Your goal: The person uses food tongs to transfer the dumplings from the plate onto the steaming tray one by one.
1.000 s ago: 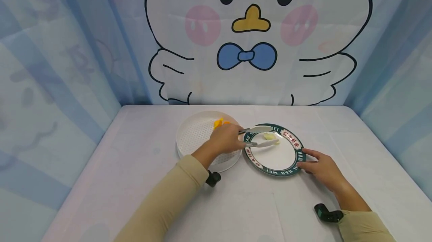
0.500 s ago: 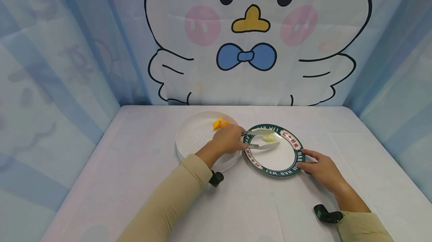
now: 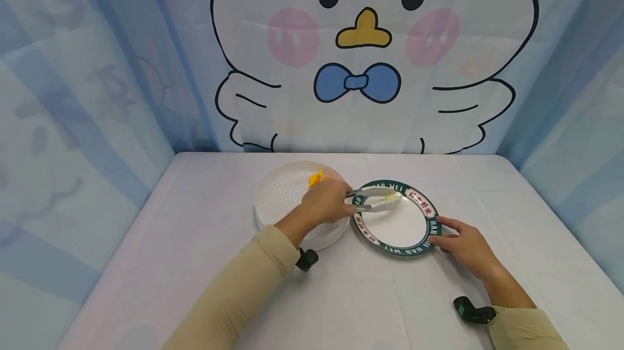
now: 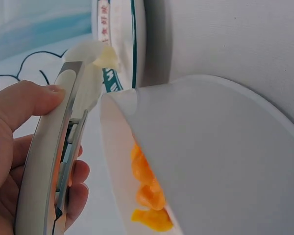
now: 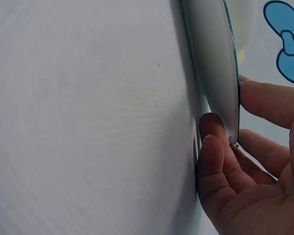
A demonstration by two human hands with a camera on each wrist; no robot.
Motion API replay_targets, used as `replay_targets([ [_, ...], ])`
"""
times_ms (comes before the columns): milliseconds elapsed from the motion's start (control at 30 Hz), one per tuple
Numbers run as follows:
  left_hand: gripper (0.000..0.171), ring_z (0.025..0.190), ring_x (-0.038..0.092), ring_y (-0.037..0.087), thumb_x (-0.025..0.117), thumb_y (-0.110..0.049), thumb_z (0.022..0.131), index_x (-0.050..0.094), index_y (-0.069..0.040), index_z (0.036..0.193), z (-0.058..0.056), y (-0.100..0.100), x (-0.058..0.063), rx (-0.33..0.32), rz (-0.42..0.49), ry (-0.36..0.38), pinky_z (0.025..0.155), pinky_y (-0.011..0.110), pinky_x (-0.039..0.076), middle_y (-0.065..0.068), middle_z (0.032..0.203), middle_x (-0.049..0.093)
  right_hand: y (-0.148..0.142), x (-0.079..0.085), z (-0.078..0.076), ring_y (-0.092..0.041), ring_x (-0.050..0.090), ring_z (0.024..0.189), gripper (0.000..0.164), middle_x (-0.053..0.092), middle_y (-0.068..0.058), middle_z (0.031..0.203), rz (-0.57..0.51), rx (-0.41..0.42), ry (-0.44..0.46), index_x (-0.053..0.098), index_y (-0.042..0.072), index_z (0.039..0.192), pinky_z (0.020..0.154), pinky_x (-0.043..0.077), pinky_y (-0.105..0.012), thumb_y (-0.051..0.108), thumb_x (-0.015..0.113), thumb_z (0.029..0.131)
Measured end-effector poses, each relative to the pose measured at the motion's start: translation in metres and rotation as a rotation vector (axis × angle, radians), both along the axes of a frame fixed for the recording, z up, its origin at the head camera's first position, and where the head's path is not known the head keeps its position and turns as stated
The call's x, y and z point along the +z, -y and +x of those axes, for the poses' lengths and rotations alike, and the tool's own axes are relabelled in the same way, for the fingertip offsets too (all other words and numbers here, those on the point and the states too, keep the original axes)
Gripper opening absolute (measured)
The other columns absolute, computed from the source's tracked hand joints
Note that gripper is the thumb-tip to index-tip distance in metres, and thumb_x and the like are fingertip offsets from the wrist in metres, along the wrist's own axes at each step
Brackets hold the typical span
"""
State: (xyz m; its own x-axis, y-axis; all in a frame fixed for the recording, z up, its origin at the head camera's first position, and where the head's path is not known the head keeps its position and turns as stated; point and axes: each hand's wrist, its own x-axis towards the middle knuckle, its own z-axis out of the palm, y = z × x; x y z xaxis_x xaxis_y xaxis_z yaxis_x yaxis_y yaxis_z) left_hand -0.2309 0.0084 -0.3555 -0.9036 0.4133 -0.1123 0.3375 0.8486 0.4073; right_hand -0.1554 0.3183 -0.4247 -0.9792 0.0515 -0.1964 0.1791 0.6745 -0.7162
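My left hand (image 3: 325,201) grips a pair of tongs (image 3: 377,192) with pale handles and whitish translucent tips. These tips have come close together over the plate (image 3: 396,231), a white one with a dark green lettered rim. A small pale yellow piece (image 4: 108,58) sits at the tips, partly hidden by them. With thumb and fingers my right hand (image 3: 465,244) pinches the plate's right rim; in the right wrist view some fingertips (image 5: 211,125) lie beneath the rim. Beside the plate, partly behind my left hand, stands a round white perforated basket (image 3: 273,198).
Yellow and orange pieces (image 4: 149,196) lie inside the basket, at its far side. A white cloth covers the table (image 3: 351,296). Behind the far edge hangs a curtain (image 3: 356,117) with a cartoon bird. Dark wrist cameras (image 3: 473,311) are worn on both arms.
The tongs' tips have drawn closer together around the pale yellow piece, which now shows less between them. My right hand and the plate have stayed almost still.
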Motion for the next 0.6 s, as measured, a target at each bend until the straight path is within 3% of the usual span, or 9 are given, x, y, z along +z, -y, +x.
replay_targets([
  [333,0.038,0.084,0.057,0.015,0.073,-0.029,0.089,0.071,-0.016,0.125,0.006,0.02,0.01,0.004,0.03,-0.045,0.07,0.029,0.048,-0.003,0.106,0.07,0.0,0.0,0.0,-0.036,0.066,0.103,0.076,0.056,-0.034,0.132,0.002,-0.002,-0.001,0.036,-0.009,0.149,0.087,0.051,-0.046,0.03,0.071,0.094],
  [600,0.05,0.082,0.057,0.018,0.075,-0.034,0.09,0.065,-0.017,0.136,0.011,0.044,0.021,0.042,0.015,-0.054,0.061,0.026,0.048,0.001,0.117,0.069,0.001,0.002,0.001,-0.036,0.066,0.103,0.075,0.058,-0.033,0.129,0.0,-0.004,-0.001,0.036,-0.009,0.149,0.086,0.051,-0.045,0.028,0.071,0.094],
])
